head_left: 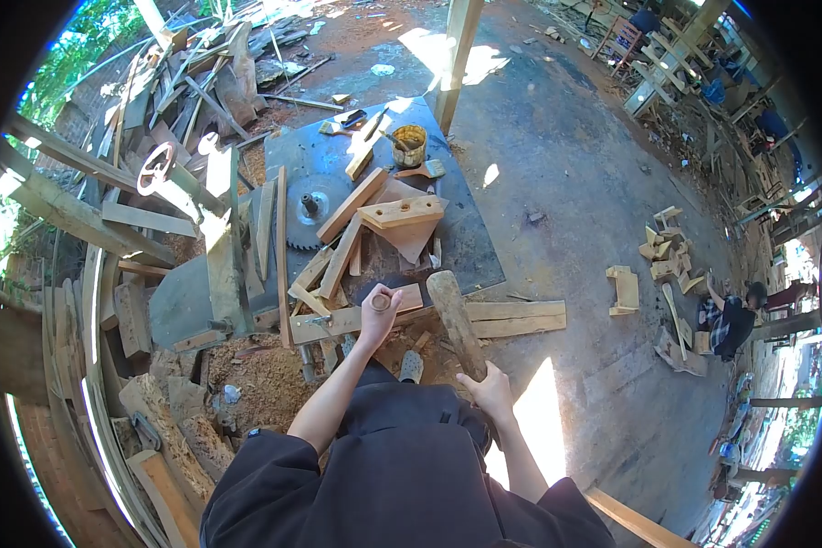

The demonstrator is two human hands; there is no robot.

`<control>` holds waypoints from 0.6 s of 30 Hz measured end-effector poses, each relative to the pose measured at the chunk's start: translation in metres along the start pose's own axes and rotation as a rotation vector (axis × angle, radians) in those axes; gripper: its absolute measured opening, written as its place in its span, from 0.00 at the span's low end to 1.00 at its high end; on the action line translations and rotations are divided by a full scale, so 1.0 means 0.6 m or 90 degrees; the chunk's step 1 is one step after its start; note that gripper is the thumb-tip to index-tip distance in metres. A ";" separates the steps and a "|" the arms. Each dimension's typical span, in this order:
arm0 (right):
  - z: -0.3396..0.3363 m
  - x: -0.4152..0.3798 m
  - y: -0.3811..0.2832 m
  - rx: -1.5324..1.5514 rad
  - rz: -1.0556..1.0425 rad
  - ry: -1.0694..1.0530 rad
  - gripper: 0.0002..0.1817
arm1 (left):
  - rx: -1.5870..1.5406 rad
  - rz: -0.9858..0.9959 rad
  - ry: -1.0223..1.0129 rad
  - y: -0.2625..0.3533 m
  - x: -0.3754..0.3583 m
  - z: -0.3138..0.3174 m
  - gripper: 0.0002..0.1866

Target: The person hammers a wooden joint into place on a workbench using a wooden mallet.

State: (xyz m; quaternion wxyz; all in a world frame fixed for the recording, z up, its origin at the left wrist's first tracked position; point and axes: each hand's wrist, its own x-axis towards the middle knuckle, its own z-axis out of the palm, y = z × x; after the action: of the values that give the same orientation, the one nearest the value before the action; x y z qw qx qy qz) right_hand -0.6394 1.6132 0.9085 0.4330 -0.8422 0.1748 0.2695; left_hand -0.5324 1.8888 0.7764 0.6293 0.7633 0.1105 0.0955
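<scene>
My left hand [377, 317] is closed round the upright wooden handle of what looks like a chisel [382, 301]; its round end faces up and its blade is hidden. Below it lies a pale board [338, 321] at the near edge of the work table. My right hand [490, 391] grips a thick wooden mallet [455, 320] by its lower end. The mallet's broad head points away from me, to the right of my left hand and apart from the chisel. Behind its head, a longer plank [525, 318] sticks out to the right.
A saw blade [315, 205] stands on the metal table [470, 247]. Around it lie a drilled wood block [402, 212], loose sticks, a can [409, 146] and a brush [425, 170]. Scrap wood [169, 411] lies at left. Another person [732, 324] crouches at right near cut pieces [669, 251].
</scene>
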 end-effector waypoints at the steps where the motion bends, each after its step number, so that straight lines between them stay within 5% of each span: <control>1: 0.000 -0.001 -0.001 0.010 -0.001 0.003 0.33 | -0.017 -0.006 0.002 0.004 -0.001 -0.004 0.14; 18: 0.014 0.006 -0.007 -0.017 -0.015 -0.014 0.32 | -0.006 0.005 -0.003 -0.017 -0.011 -0.016 0.14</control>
State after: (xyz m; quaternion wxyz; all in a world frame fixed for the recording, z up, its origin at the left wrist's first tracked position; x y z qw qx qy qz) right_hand -0.6368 1.6225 0.9047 0.4270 -0.8468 0.1561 0.2759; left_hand -0.5421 1.8980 0.7682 0.6329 0.7609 0.1056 0.0966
